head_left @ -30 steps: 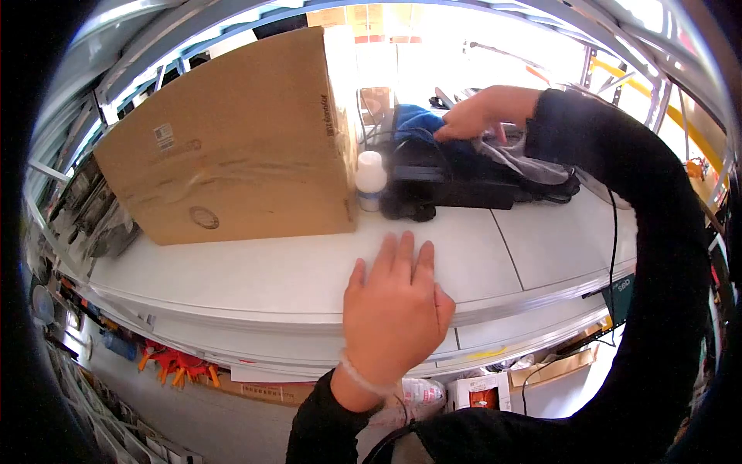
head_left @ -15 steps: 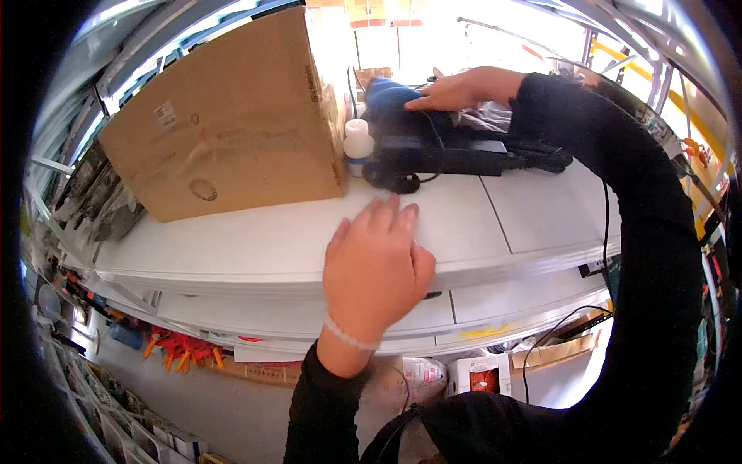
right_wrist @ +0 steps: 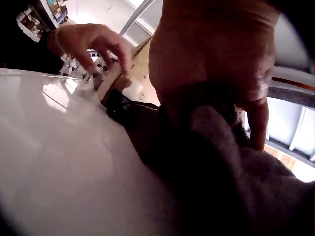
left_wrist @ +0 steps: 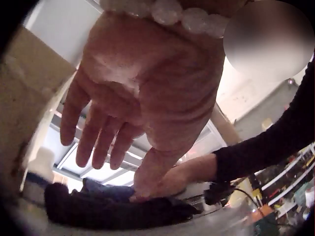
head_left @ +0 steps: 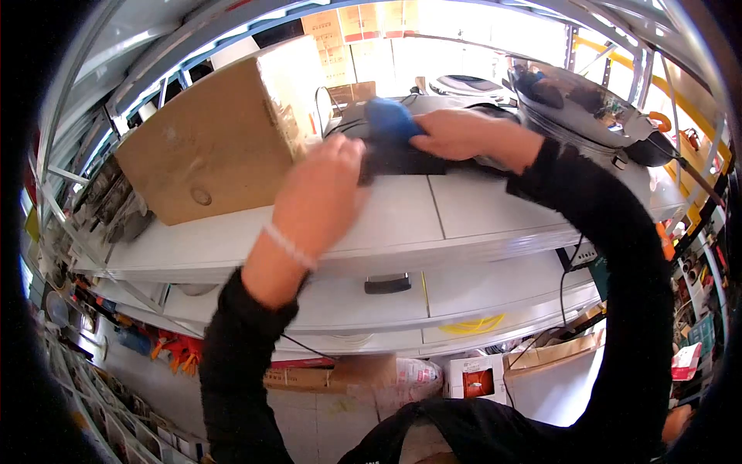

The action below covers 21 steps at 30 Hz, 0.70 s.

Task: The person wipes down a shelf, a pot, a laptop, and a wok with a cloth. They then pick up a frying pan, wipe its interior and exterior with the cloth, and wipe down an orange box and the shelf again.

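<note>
My right hand [head_left: 471, 138] grips a dark bundle [head_left: 406, 158] lying on the white shelf. A blue cloth part [head_left: 390, 120] sticks up beside its fingertips. In the right wrist view grey cloth [right_wrist: 261, 177] lies under that hand, and the bundle's dark part spreads below it. My left hand [head_left: 321, 193] reaches over the bundle's left end beside a cardboard box [head_left: 209, 147]. The left wrist view shows its palm bare and its fingers loosely extended. A white bottle [left_wrist: 42, 164] stands by the box; in the head view my left hand hides it.
A large shiny metal pan [head_left: 580, 100] stands at the back right of the shelf [head_left: 495, 209]. Metal uprights frame both ends. Below, another shelf [head_left: 502, 286] holds a dark-handled item [head_left: 386, 284], and an open carton [head_left: 477, 377] is on the floor.
The head view has turned rightward, bringing the pan into sight. My left hand has moved forward and left from the shelf front to the bundle's left end. My right hand stays on the bundle.
</note>
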### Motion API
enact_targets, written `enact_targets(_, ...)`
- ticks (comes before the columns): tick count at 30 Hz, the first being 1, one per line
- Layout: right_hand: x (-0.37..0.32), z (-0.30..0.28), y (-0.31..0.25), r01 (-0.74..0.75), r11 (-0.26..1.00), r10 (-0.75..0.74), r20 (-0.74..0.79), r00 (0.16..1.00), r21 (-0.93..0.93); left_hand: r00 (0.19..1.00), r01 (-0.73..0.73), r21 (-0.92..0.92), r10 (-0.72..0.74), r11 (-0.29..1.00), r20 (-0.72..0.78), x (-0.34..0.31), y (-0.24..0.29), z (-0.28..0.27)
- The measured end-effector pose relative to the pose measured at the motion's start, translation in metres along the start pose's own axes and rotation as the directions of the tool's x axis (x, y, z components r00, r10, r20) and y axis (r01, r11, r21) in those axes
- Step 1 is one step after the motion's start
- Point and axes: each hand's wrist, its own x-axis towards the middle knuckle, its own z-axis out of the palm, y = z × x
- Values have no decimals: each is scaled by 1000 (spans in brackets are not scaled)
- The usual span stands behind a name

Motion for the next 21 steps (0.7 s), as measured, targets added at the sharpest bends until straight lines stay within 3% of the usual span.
enact_targets(3,-6,8,-22,145,984,-131,-132,983,107,968,66,185,-108,980,228,54,-2,-5)
enact_targets(4,-8,8,-21,191,975,-172,-151,973,117,932,83,230,-158,970,326,70,-2,-2)
enact_targets(5,-16,5,-15,134,982,-122,-96,988,135,845,141,203,-225,969,485,85,0,-2)
enact_targets(8,-42,-13,1,-87,979,76,67,995,184,878,35,195,-123,980,463,98,-14,23)
enact_targets(10,-50,-19,31,-296,933,263,174,949,202,844,23,192,-122,981,523,105,-3,11)
enact_targets(12,-50,-15,56,-341,935,334,80,939,100,851,0,94,-50,996,522,107,0,7)
enact_targets(16,-33,-15,68,-412,910,413,-22,910,53,871,-87,36,59,996,487,112,5,21)
enact_targets(17,-33,-12,63,-376,921,385,-91,918,103,832,-50,77,-1,996,555,112,10,21)
enact_targets(18,-41,-16,48,-270,949,277,-18,961,160,817,-87,128,-3,988,577,114,2,37)
enact_targets(20,-48,2,43,-153,983,151,-27,988,-100,828,-50,167,-53,985,558,108,16,31)
enact_targets(21,-59,-9,30,-195,977,197,26,980,-85,855,-91,162,-6,983,518,106,13,33)
